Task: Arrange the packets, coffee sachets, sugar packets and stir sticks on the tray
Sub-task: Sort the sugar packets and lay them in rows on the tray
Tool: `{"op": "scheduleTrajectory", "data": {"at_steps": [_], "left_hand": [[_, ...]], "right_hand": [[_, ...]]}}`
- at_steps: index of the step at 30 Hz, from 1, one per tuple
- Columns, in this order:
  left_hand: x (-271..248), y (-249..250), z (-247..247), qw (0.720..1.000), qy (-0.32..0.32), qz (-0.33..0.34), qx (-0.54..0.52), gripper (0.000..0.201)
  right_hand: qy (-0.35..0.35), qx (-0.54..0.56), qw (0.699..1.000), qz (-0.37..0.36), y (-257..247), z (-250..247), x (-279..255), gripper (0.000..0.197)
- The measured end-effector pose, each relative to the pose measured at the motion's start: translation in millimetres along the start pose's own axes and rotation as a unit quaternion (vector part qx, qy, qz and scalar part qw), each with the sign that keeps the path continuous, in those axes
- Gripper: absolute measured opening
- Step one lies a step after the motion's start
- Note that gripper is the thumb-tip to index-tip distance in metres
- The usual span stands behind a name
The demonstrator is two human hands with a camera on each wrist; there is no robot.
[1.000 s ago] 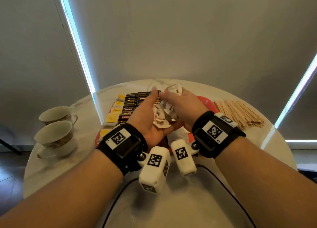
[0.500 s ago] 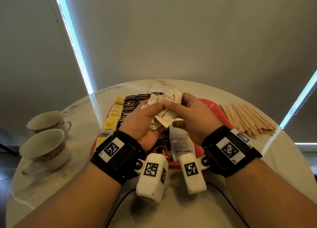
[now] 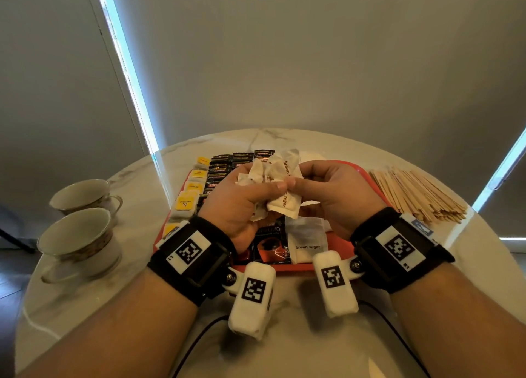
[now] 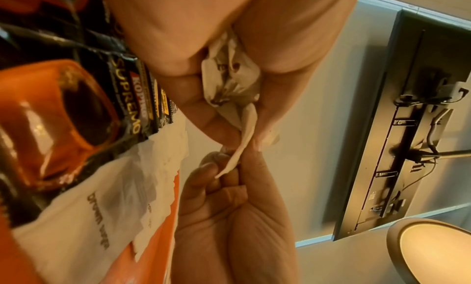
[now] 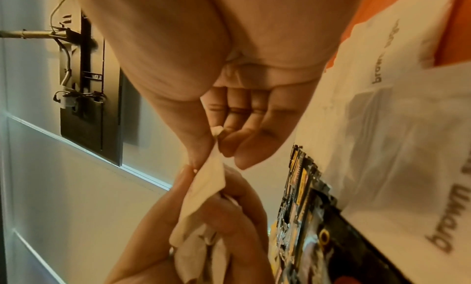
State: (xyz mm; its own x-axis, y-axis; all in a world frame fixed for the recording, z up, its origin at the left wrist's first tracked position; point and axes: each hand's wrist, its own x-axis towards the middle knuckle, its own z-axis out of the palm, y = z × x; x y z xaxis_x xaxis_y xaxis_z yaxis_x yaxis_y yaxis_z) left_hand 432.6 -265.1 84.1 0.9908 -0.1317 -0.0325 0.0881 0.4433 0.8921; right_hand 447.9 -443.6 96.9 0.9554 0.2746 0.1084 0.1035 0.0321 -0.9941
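My left hand (image 3: pixel 250 195) grips a crumpled bunch of white brown sugar packets (image 3: pixel 256 172) above the red tray (image 3: pixel 341 252). My right hand (image 3: pixel 310 184) pinches one brown sugar packet (image 3: pixel 284 204) from that bunch between thumb and forefinger; the same pinch shows in the left wrist view (image 4: pixel 242 143) and the right wrist view (image 5: pixel 211 173). On the tray lie rows of black coffee sachets (image 3: pixel 225 164), a column of yellow-labelled packets (image 3: pixel 185 204), a large black and orange coffee sachet (image 3: pixel 270 244) and more brown sugar packets (image 3: pixel 307 241). Wooden stir sticks (image 3: pixel 418 192) lie on the table right of the tray.
Two teacups (image 3: pixel 76 235) stand on saucers at the left of the round marble table (image 3: pixel 136 269). A black cable (image 3: pixel 193 346) runs over the near part of the table. Grey blinds hang behind the table.
Both hands have lifted the sugar packets slightly and drawn nearer to me. The right hand has shifted from reaching into the bunch to pinching a single packet.
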Motion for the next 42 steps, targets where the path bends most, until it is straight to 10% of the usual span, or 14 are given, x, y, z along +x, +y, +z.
{"op": "scheduleTrajectory", "data": {"at_steps": [9,14,21,31,42], "left_hand": [[-6,6,1,0.998,-0.022,0.002,0.054,0.057],[-1,9,-3,0.996,0.088,0.006,0.001,0.034],[-1,10,-1,0.991,0.126,0.042,-0.017,0.016],[-2,1,-7,0.991,0.019,0.074,0.113,0.051],[-3,2,-2,0.992,0.101,0.076,0.012,0.049]], "right_hand": [[0.030,0.095,0.995,-0.006,0,8,2,0.010],[0.105,0.150,0.983,-0.027,-5,4,4,0.004],[0.018,0.023,1.000,0.009,0,7,1,0.013],[0.069,-0.102,0.992,-0.028,7,7,2,0.017],[0.110,0.028,0.992,0.047,-8,2,-2,0.017]]}}
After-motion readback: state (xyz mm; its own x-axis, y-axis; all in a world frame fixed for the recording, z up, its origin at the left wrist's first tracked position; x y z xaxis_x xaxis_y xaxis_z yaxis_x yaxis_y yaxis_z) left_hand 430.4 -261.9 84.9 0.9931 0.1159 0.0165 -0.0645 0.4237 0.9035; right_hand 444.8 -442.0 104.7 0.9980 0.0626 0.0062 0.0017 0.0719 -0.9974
